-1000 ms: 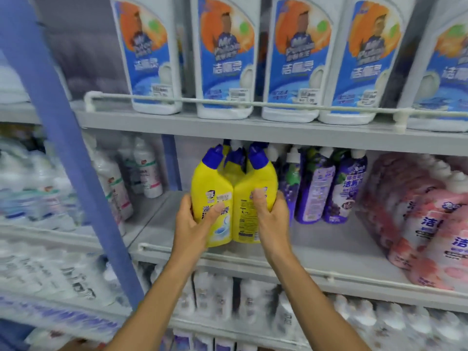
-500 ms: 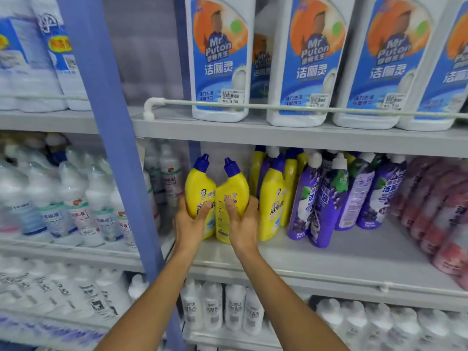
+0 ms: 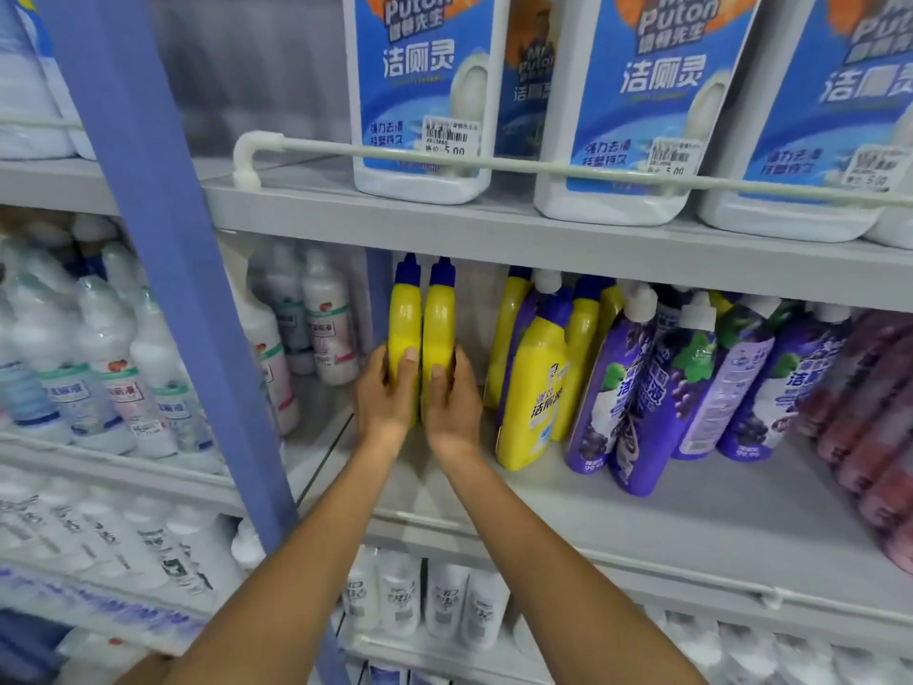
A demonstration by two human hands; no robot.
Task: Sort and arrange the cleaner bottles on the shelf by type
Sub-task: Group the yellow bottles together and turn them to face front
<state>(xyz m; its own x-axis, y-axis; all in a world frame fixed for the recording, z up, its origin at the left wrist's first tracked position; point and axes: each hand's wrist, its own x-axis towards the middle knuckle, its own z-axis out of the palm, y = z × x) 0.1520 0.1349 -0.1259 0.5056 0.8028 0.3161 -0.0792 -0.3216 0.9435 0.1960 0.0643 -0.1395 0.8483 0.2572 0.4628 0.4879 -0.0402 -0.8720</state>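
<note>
One yellow bottle (image 3: 405,323) is gripped in the left hand (image 3: 385,402), a second yellow bottle (image 3: 438,328) in the right hand (image 3: 453,405), touching, at the left end of the shelf (image 3: 593,516); placement seems underway, and setting down and release are called for next

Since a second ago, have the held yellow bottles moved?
Yes, the yellow bottles went left, away from the purple bottles, toward the rear blue upright.

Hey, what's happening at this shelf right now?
A person is arranging a shop shelf. The left hand grips a yellow bottle, the right hand a second yellow bottle, held upright side by side at the shelf's left end. A gap separates them from the other yellow bottles and the purple bottles further right. The hands hide whether the pair is set down.
</note>
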